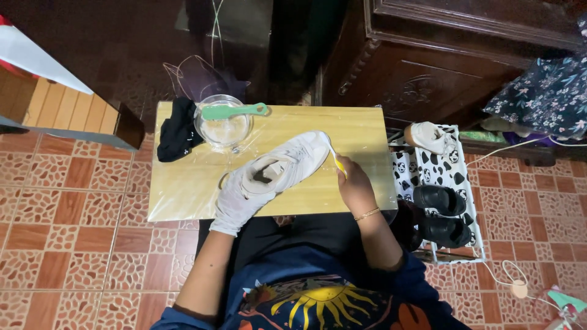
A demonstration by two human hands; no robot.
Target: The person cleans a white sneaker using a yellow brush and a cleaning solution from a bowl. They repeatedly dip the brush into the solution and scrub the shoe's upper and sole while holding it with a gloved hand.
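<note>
My left hand (235, 201), in a white glove, grips the heel end of a white sneaker (287, 162) and holds it just above a small wooden table (183, 189) covered in clear plastic. My right hand (353, 183), bare with a gold bracelet, holds a small yellow-handled brush (336, 161) against the sneaker's toe. Behind the shoe stands a clear glass bowl (224, 129) with whitish liquid, and a green brush (235, 110) lies across its rim. A black cloth (177, 128) lies at the table's back left corner.
A rack with a black-and-white patterned cover (428, 174) stands right of the table, with a white shoe (431, 137) and black shoes (440, 214) on it. Dark wooden furniture (440, 67) is behind. A wooden bench (67, 110) is at left on the tiled floor. A white cable (516, 284) lies at lower right.
</note>
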